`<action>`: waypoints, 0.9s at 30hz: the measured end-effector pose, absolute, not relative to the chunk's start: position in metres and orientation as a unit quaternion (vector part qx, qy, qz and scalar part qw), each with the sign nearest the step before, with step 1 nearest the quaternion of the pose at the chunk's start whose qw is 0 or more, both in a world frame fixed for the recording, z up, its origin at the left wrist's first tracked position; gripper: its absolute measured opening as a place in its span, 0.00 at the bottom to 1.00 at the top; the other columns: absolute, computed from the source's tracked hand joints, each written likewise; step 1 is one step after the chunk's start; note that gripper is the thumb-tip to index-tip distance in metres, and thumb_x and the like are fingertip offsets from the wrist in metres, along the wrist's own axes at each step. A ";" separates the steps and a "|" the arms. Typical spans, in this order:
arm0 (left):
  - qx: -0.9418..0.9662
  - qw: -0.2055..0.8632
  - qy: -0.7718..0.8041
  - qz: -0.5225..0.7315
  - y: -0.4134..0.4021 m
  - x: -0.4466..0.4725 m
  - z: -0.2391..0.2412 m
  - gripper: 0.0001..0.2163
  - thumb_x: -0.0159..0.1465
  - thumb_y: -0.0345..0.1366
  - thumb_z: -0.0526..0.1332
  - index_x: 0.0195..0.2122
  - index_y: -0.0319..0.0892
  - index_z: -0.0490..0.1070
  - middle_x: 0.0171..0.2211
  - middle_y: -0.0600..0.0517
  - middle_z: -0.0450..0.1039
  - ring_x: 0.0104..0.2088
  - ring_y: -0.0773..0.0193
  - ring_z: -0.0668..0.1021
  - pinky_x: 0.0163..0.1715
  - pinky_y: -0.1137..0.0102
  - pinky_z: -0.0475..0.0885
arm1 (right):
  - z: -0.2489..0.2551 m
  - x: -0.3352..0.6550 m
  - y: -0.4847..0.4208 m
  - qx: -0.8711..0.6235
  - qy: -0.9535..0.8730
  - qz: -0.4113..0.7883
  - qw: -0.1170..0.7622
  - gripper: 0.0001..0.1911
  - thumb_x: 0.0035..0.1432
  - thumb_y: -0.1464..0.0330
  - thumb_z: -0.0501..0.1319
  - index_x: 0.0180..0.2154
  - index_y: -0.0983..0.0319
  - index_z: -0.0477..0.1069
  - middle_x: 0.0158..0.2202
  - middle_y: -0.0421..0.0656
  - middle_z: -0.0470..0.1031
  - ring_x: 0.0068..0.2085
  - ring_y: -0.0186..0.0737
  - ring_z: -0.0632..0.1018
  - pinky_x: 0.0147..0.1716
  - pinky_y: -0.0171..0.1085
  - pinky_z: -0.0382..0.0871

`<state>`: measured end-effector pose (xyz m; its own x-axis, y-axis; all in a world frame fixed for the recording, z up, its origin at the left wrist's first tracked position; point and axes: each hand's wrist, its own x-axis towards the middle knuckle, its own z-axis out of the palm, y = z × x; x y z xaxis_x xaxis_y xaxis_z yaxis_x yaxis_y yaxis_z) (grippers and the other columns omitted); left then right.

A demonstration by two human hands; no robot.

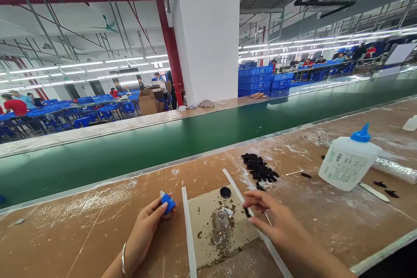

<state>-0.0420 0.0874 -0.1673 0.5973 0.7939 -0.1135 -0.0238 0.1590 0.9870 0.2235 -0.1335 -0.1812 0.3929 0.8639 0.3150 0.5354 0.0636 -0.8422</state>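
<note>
My left hand [148, 226] pinches a small blue cap-like piece [168, 202] just left of a white strip [188, 230]. My right hand [276, 223] reaches over a stained cardboard pad [202, 217] and holds a small black piece [248, 213] at its fingertips. On the pad stand a small clear cup [222, 219] and a round black part [225, 192]. A pile of small black pieces [259, 168] lies beyond my right hand.
A white glue bottle with a blue nozzle [348, 160] stands at the right. A green conveyor belt [163, 143] runs past the workbench's far edge. Behind it stand a white pillar [208, 43], blue crates [260, 79] and other workers.
</note>
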 end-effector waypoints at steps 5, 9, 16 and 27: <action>0.574 0.723 0.294 0.247 0.075 -0.040 -0.169 0.18 0.57 0.42 0.67 0.49 0.44 0.76 0.34 0.51 0.79 0.35 0.66 0.74 0.45 0.72 0.65 | -0.165 0.193 -0.097 -0.616 -0.644 0.165 0.424 0.26 0.56 0.75 0.54 0.57 0.60 0.59 0.46 0.43 0.71 0.50 0.43 0.69 0.54 0.46 0.62; 0.582 0.733 0.272 0.221 0.066 -0.038 -0.168 0.19 0.57 0.43 0.67 0.49 0.46 0.76 0.35 0.49 0.78 0.35 0.65 0.74 0.45 0.71 0.65 | -0.166 0.196 -0.090 -0.618 -0.657 0.178 0.394 0.27 0.55 0.77 0.55 0.57 0.62 0.60 0.46 0.45 0.71 0.49 0.45 0.69 0.53 0.47 0.62; 0.521 0.783 0.268 0.210 0.040 -0.030 -0.169 0.19 0.53 0.43 0.70 0.45 0.42 0.78 0.33 0.47 0.77 0.36 0.63 0.75 0.43 0.70 0.66 | -0.163 0.193 -0.092 -0.616 -0.619 0.221 0.435 0.24 0.55 0.75 0.56 0.55 0.60 0.62 0.45 0.44 0.72 0.49 0.44 0.70 0.52 0.45 0.60; 0.457 0.843 0.183 0.217 0.005 -0.021 -0.179 0.23 0.51 0.41 0.72 0.48 0.42 0.76 0.37 0.46 0.76 0.31 0.63 0.77 0.35 0.71 0.66 | -0.166 0.143 -0.093 -0.384 -0.396 0.495 0.671 0.27 0.50 0.60 0.72 0.48 0.58 0.65 0.42 0.45 0.74 0.45 0.42 0.74 0.43 0.40 0.68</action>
<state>-0.0209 0.0049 -0.1787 0.8386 0.5333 -0.1111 -0.1982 0.4887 0.8496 0.1430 -0.0927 -0.1658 0.1962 0.9687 0.1521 -0.3598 0.2154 -0.9078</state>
